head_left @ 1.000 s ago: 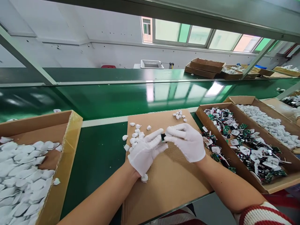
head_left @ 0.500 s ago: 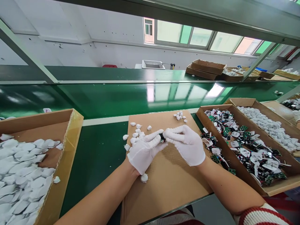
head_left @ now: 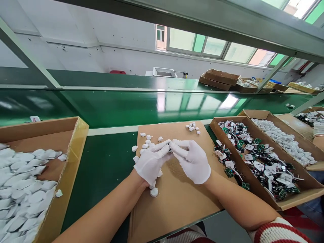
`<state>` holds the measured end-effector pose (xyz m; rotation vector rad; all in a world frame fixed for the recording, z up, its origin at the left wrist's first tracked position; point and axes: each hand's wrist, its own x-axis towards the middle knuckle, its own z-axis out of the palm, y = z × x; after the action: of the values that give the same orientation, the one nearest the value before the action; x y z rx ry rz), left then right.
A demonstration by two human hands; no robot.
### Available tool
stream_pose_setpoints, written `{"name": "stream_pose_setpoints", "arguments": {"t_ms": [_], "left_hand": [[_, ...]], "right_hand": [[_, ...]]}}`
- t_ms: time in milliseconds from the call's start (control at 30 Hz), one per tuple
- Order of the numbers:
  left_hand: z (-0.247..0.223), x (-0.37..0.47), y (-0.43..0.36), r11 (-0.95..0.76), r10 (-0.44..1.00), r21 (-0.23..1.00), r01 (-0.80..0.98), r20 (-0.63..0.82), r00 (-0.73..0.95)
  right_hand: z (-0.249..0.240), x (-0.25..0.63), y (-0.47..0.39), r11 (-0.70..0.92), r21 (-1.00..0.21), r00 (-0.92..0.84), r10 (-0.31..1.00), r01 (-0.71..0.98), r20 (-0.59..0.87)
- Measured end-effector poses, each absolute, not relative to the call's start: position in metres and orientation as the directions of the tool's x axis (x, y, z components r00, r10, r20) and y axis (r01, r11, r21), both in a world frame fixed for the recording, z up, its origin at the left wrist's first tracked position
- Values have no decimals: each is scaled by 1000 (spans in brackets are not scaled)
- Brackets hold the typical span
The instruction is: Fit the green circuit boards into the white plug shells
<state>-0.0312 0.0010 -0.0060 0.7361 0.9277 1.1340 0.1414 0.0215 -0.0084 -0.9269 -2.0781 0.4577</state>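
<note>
Both my left hand (head_left: 151,163) and right hand (head_left: 191,160) pinch something mostly hidden above brown cardboard (head_left: 177,209), beneath windows (head_left: 197,42).

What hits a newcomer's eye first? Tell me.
The white-gloved left hand and white-gloved right hand, together around a small dark piece at centre. Next, the brown cardboard box of green and white electronic parts at right, and the taped cardboard box of flat white pieces at left.
</note>
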Motion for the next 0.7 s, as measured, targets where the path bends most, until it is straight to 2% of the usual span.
{"name": "stream_pose_setpoints", "arguments": {"t_ms": [67, 167, 300, 400, 500, 567, 700], "left_hand": [[-4, -34, 3, 249, 964, 869, -428, -179, 197], [-2, -34, 4, 232, 961, 883, -408, -142, 239], [-5, -31, 3, 261, 946, 888, -379, -157, 285], [-7, -30, 3, 285, 937, 892, -351, -182, 298], [-5, -30, 2, 310, 942, 890, -335, -240, 235], [-4, -29, 1, 317, 947, 888, -332, -280, 156], [1, -26, -1, 222, 975, 950, -218, -215, 54]], "right_hand": [[-6, 147, 22, 697, -574, -411, 717, 430, 563], [-2, 155, 26, 685, -605, -431, 727, 406, 535], [-2, 159, 32, 631, -652, -281, 773, 419, 568], [-4, 159, 34, 638, -657, -332, 770, 401, 545], [-6, 160, 32, 668, -638, -404, 743, 384, 534], [-7, 160, 29, 698, -620, -381, 716, 360, 585], [-13, 157, 24, 694, -604, -320, 719, 392, 617]]}}
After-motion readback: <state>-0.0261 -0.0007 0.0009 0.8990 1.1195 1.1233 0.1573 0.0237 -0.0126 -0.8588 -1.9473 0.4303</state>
